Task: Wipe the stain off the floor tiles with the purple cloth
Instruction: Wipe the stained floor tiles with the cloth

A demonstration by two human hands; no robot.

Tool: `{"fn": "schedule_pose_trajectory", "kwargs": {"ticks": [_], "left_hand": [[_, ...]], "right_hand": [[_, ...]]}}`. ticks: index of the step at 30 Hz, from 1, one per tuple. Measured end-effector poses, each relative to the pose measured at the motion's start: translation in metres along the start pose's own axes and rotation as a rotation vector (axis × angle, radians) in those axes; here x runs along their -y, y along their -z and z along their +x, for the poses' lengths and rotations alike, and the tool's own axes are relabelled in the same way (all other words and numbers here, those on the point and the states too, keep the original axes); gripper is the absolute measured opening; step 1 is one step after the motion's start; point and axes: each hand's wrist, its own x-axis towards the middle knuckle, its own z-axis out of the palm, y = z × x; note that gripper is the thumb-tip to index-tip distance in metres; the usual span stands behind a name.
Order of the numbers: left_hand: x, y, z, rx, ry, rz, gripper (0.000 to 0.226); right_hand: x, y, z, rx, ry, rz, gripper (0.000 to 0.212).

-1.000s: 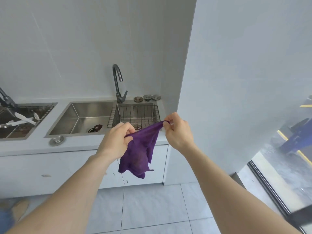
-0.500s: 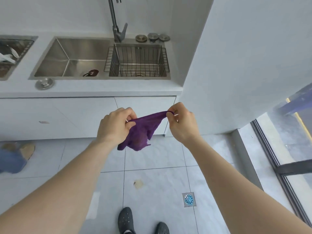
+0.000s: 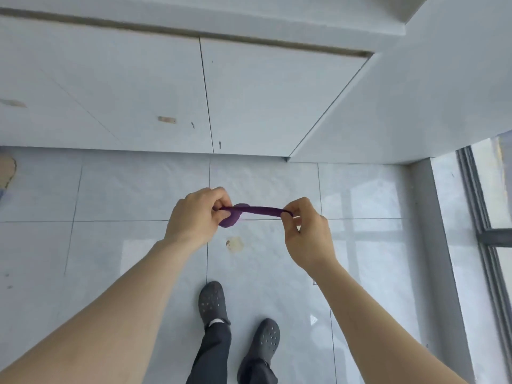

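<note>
The left hand and the right hand are pinching the purple cloth with their fingers, pulling it tight between them. The cloth is hanging in the air just above the brown stain on the floor tiles. Two gray clogs are standing below the stain.

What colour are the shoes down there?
The shoes are dark grey with little holes, seen in the head view.
</note>
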Motion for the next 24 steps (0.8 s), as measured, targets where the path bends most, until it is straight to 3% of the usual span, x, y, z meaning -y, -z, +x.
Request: {"fn": "schedule_pose_trajectory", "kwargs": {"ticks": [7, 14, 24], "left_hand": [[0.096, -0.116, 0.001, 0.096, 0.118, -0.052, 0.019], [0.167, -0.234, -0.002, 0.159, 0.197, -0.141, 0.018], [0.282, -0.376, 0.077, 0.226, 0.132, -0.069, 0.012]], "right_hand": [[-0.096, -0.101, -0.001, 0.073, -0.073, -0.005, 0.003], [-0.197, -0.18, -0.009, 0.044, -0.08, 0.013, 0.004], [-0.332, -0.317, 0.054, -0.016, -0.03, -0.045, 0.007]]}}
